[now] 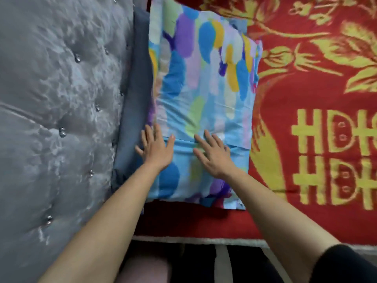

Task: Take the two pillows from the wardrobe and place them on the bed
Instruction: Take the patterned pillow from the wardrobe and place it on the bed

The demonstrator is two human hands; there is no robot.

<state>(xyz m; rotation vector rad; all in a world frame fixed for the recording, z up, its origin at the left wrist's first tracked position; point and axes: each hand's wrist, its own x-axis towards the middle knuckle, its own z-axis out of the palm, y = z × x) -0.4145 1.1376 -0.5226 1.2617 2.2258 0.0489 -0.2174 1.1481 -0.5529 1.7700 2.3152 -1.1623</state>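
Note:
A pillow (pixel 204 82) in a cover of blue, purple, yellow and green blotches lies flat on the bed (pixel 306 139), beside the headboard. A second piece of the same cloth (pixel 193 180) overlaps its near end; whether that is another pillow I cannot tell. My left hand (pixel 156 148) lies flat on the pillow's left edge, fingers spread. My right hand (pixel 213 153) rests palm down near the seam where the two patterned parts meet, fingers apart. Neither hand grips anything.
A grey tufted headboard (pixel 57 111) with shiny buttons fills the left side. A dark blue cushion (pixel 136 94) stands between headboard and pillow. A red blanket (pixel 318 94) with yellow flowers and letters covers the bed. The bed's near edge (pixel 204 240) runs below.

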